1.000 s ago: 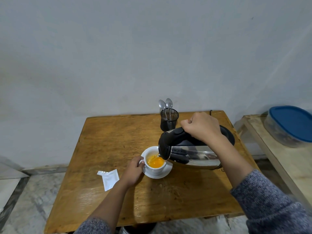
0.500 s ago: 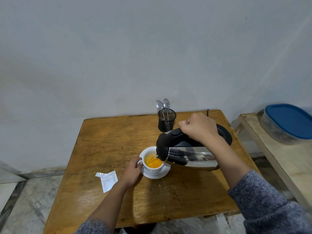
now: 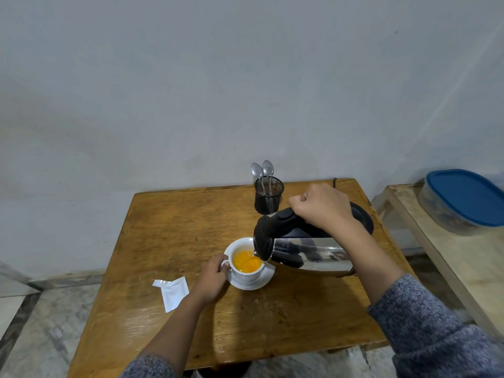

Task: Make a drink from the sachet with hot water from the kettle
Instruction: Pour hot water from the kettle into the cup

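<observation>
A black mesh holder [image 3: 269, 195] stands upright near the far edge of a wooden table [image 3: 174, 230], with two metal spoons [image 3: 262, 170] standing in it bowl-up, side by side. To the right, apart from this table, is a paler wooden bench [image 3: 461, 257]. On it rests a clear container with a blue lid [image 3: 466, 196]; its contents are too dim to make out. A plain grey wall [image 3: 218, 77] rises behind, and a marbled floor [image 3: 41, 323] shows below.

I counted one kettle [image 3: 305, 248], one cup [image 3: 246, 264], one saucer [image 3: 252, 282], one torn sachet [image 3: 172, 292], two spoons [image 3: 263, 173], one mesh holder [image 3: 268, 196], one blue-lidded container [image 3: 463, 201].
</observation>
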`<state>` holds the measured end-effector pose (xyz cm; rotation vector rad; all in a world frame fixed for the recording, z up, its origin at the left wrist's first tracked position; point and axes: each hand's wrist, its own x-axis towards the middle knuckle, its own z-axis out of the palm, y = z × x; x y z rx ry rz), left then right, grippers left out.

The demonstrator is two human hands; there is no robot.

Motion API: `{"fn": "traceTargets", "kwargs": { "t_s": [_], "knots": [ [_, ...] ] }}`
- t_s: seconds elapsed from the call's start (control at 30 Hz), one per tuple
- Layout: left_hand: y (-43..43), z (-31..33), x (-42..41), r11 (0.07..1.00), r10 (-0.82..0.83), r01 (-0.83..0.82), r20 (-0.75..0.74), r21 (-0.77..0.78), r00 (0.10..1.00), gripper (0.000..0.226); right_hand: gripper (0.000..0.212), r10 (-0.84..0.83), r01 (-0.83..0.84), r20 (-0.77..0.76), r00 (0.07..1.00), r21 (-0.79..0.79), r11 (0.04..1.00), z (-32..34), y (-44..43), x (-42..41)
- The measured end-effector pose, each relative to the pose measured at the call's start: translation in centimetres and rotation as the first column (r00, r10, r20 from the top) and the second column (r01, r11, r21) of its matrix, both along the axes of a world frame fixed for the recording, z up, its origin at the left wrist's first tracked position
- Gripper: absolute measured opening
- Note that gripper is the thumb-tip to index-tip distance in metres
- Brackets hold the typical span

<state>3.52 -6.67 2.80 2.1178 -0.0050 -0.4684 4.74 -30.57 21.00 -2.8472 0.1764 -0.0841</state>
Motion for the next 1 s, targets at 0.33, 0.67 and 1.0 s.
{"fn": "traceTargets", "kwargs": {
  "t_s": [0.33, 0.67, 1.0],
  "knots": [
    [0.03, 0.16, -0.06, 1.000, -0.026, 0.026, 0.022, 0.012, 0.999, 0.028, 0.040, 0.012, -0.012, -0.015, 1.000, -0.012, 1.000, -0.24, 0.10, 0.13],
    [-0.04, 0.22, -0.06, 0.999, -0.037, 0.037, 0.041, 0.002, 0.998, 0.027, 0.039, 0.011, -0.011, -0.006, 1.000, -0.012, 1.000, -0.15, 0.10, 0.18],
    [-0.03, 0.29, -0.03, 0.997, -0.058, 0.055, 0.053, 0.048, 0.997, 0.029, 0.039, -0.003, 0.003, -0.006, 1.000, -0.035, 0.999, 0.29, -0.06, -0.18]
  ]
}}
